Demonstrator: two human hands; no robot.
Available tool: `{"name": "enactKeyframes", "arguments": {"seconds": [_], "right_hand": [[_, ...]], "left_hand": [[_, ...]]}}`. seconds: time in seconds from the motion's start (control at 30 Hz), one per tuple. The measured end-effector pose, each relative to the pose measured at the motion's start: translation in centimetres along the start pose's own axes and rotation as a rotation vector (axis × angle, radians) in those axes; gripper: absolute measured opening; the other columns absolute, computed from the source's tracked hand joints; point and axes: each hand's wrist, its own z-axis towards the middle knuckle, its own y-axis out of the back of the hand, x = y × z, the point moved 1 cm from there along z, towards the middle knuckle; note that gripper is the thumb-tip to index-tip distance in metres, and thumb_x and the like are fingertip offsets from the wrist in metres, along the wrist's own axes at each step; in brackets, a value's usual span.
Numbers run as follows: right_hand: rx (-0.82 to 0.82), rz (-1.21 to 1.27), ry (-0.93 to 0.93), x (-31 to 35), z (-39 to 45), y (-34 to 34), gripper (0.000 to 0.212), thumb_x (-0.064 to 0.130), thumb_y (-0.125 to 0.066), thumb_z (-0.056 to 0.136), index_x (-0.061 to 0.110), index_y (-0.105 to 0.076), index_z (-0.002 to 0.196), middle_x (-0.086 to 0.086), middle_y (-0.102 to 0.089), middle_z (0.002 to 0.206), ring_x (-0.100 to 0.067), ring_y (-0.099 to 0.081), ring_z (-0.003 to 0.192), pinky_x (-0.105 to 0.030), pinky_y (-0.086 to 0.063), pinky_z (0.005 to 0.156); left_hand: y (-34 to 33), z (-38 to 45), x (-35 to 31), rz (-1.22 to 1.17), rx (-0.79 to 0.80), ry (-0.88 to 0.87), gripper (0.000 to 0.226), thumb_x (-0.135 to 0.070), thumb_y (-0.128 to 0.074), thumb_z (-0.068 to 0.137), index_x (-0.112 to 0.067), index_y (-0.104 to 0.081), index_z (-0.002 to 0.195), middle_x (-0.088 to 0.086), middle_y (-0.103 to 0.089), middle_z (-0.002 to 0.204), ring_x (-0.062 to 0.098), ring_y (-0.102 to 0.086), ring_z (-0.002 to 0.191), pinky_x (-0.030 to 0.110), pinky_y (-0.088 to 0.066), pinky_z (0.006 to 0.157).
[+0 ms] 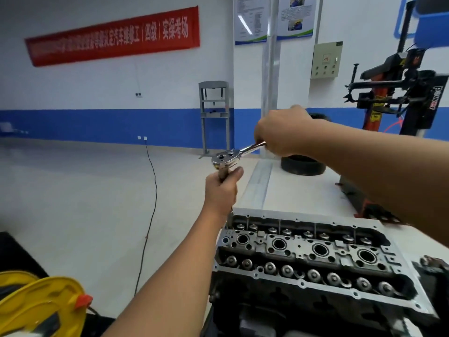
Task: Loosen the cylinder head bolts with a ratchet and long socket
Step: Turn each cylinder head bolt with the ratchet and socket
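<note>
- Steadily now — keep the long socket [224, 172] plumb over the far-left corner bolt of the cylinder head [313, 254], which sits bare near centre-right, valve springs and four plug wells exposed.
- Right hand [283, 132] clenched round the ratchet [237, 154] handle — pull smoothly, level.
- Left hand [222, 190] wrapped round the socket shaft, just under the ratchet's drive end.
</note>
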Motion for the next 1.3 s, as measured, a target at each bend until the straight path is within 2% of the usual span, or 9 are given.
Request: {"name": "enactKeyframes", "arguments": {"seconds": [0.13, 0.33, 0.47, 0.57, 0.7, 0.87, 0.97, 1.13, 1.3], "right_hand": [[-0.094, 0.062, 0.014, 1.6, 0.9, -1.1, 0.019, 0.019, -0.046, 0.103, 0.016, -0.057, 0.088, -0.002, -0.054, 0.080, -0.026, -0.054, 0.076, -0.038, -0.040, 0.066], [-0.004, 0.254, 0.052, 5.7, -3.1, 0.1, 0.019, 0.033, -0.064, 0.079, 0.018, -0.053, 0.074, 0.003, -0.059, 0.068, -0.015, -0.055, 0.057, -0.025, -0.034, 0.048], [0.214, 0.552, -0.008, 6.3, -3.1, 0.3, 0.018, 0.030, -0.068, 0.066, 0.015, -0.067, 0.076, 0.003, -0.066, 0.047, -0.013, -0.068, 0.043, -0.025, -0.051, 0.043], [0.286, 0.498, 0.027, 3.1, -0.9, -0.2, 0.011, 0.019, -0.079, 0.075, 0.017, -0.072, 0.083, 0.004, -0.071, 0.060, -0.010, -0.070, 0.055, -0.030, -0.058, 0.053], [-0.008, 0.097, -0.117, 0.8, 0.2, -1.7, 0.007, 0.013, -0.058, 0.095, 0.016, -0.064, 0.097, -0.004, -0.059, 0.084, -0.023, -0.060, 0.077, -0.046, -0.058, 0.079], [0.162, 0.400, -0.003, 5.1, -2.5, -1.4, 0.019, 0.026, -0.071, 0.079, 0.014, -0.059, 0.070, 0.004, -0.062, 0.046, -0.014, -0.060, 0.050, -0.021, -0.043, 0.043], [0.381, 0.637, 0.044, 6.4, -3.0, 0.5, 0.021, 0.025, -0.073, 0.071, 0.008, -0.067, 0.082, 0.000, -0.068, 0.050, -0.016, -0.071, 0.048, -0.023, -0.052, 0.041], [0.226, 0.265, -0.023, 1.8, 0.4, 0.0, 0.012, 0.015, -0.074, 0.086, 0.016, -0.072, 0.098, 0.001, -0.068, 0.082, -0.020, -0.065, 0.078, -0.034, -0.050, 0.071], [0.041, 0.071, -0.060, 2.9, -0.6, -1.0, 0.008, 0.024, -0.063, 0.090, 0.016, -0.060, 0.088, -0.002, -0.056, 0.080, -0.019, -0.055, 0.073, -0.038, -0.042, 0.071]], "left_hand": [[-0.4, 1.1, -1.9, 0.054, 0.067, 0.022, 0.038, -0.008, -0.071, 0.093, -0.016, -0.052, 0.062, 0.001, -0.035, 0.048, 0.016, -0.028, 0.041, 0.030, -0.026, 0.050], [-1.5, 1.6, -2.0, 0.048, -0.132, -0.011, 0.033, 0.001, -0.053, 0.076, -0.021, -0.050, 0.052, -0.002, -0.042, 0.051, 0.015, -0.032, 0.051, 0.026, -0.026, 0.051], [-1.5, 1.5, -2.2, -0.038, -0.126, 0.039, 0.016, -0.014, -0.047, 0.067, 0.000, -0.056, 0.071, 0.019, -0.050, 0.069, 0.030, -0.045, 0.065, 0.036, -0.039, 0.058], [-0.3, 1.5, -1.4, 0.075, -0.023, 0.025, 0.028, -0.003, -0.058, 0.083, -0.016, -0.067, 0.059, 0.009, -0.042, 0.050, 0.017, -0.031, 0.050, 0.022, -0.026, 0.044], [-0.3, 1.4, -1.5, 0.069, 0.067, 0.090, 0.053, -0.012, -0.066, 0.093, -0.023, -0.055, 0.042, -0.002, -0.034, 0.044, 0.016, -0.024, 0.039, 0.023, -0.023, 0.045], [-0.3, 2.9, -0.9, 0.051, -0.137, 0.103, 0.035, -0.005, -0.054, 0.089, -0.020, -0.058, 0.057, 0.006, -0.042, 0.053, 0.020, -0.032, 0.049, 0.025, -0.031, 0.044], [-1.1, 2.8, -1.2, 0.157, -0.122, 0.112, 0.011, 0.004, -0.052, 0.086, 0.008, -0.063, 0.084, 0.028, -0.062, 0.074, 0.037, -0.056, 0.060, 0.051, -0.054, 0.059], [0.4, 1.9, -0.6, 0.004, 0.025, 0.114, 0.049, -0.002, -0.062, 0.088, -0.022, -0.050, 0.045, 0.000, -0.031, 0.047, 0.014, -0.020, 0.040, 0.024, -0.016, 0.047], [0.1, 2.0, -0.6, 0.006, -0.075, 0.108, 0.045, -0.001, -0.058, 0.094, -0.015, -0.046, 0.054, 0.002, -0.031, 0.047, 0.015, -0.021, 0.042, 0.024, -0.019, 0.046]]}}
